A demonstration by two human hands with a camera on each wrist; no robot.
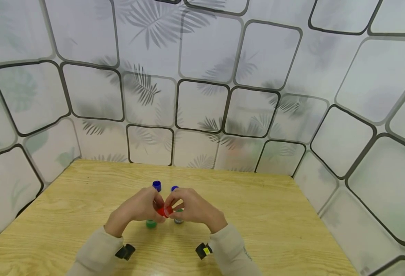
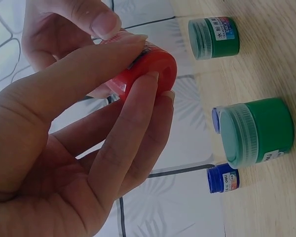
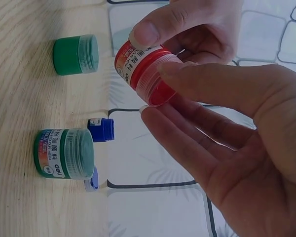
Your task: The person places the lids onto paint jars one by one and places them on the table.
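Note:
Above the table, my left hand (image 1: 141, 206) grips a small red paint jar (image 3: 134, 66) by its body, with thumb and fingers around it. The jar is tilted, its clear ridged lid (image 3: 158, 85) turned toward my right hand (image 1: 194, 207). That hand pinches the lid between thumb and fingertips, and the lid is on the jar. Below the hands stand two green paint jars, one on the left (image 1: 151, 224) and one on the right (image 3: 54, 153), both with clear lids. Fingers partly cover the red jar in the head view.
Farther back stands a small blue paint jar (image 3: 99, 129) with a bare threaded neck. To its right is a round blue piece (image 3: 92, 181) that looks like a lid, partly hidden. The wooden table (image 1: 274, 230) is bordered by patterned curtains (image 1: 202, 107) behind and at the sides.

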